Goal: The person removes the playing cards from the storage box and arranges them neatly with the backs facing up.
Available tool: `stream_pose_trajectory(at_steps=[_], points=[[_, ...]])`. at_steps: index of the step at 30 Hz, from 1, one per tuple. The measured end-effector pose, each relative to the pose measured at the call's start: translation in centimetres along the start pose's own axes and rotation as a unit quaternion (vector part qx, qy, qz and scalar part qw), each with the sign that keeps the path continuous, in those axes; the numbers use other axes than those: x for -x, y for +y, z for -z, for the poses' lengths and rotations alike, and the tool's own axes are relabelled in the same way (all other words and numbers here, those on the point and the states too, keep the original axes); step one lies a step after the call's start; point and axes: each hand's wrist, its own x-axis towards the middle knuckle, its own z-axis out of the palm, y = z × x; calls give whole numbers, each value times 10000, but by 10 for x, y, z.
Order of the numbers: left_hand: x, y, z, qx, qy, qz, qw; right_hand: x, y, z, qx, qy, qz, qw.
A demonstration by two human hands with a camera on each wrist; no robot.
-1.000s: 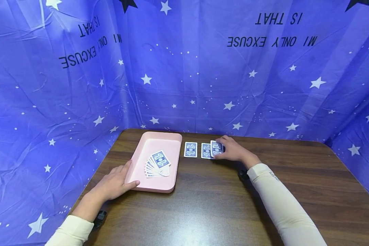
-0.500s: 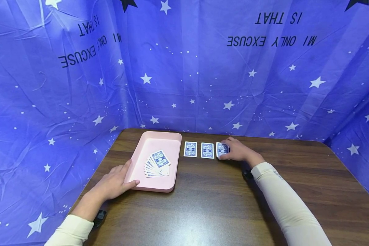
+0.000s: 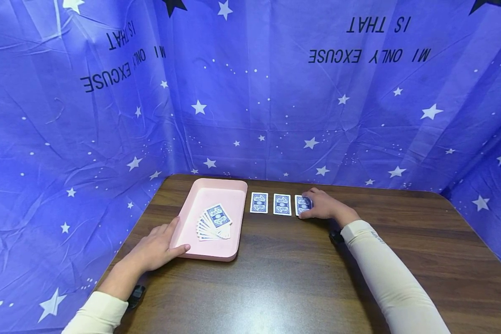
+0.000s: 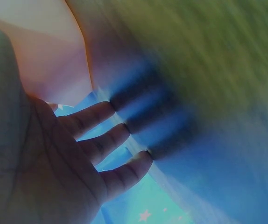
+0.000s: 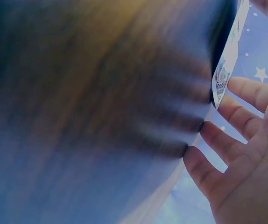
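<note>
pinching the rightmost card (image 3: 302, 204), the right hand (image 3: 321, 204) covers its right edge; spread left hand (image 3: 156, 247) touches tray (image 3: 203, 197).

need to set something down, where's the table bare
Bare table: the near middle, between the left sleeve and right sleeve, and the right side beyond that sleeve. Crowded: from left hand across pink tray and card row to right hand.

The dark, wood-grained worktop (image 3: 284, 260) has rounded far corners and a glare near its front middle. On it sits a pink tray (image 3: 217, 192); to its right, near the back edge, the left card (image 3: 259, 203), middle card (image 3: 282, 205) and right card (image 3: 302, 204) lie in a row, blue backs up.
</note>
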Motion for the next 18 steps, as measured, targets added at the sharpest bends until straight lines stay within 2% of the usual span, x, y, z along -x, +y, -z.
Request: stream_pose_trajectory(at_steps=[18], points=[[-1, -1, 0, -20, -24, 44, 10000, -2, 1, 0, -73, -12, 11, 10000]])
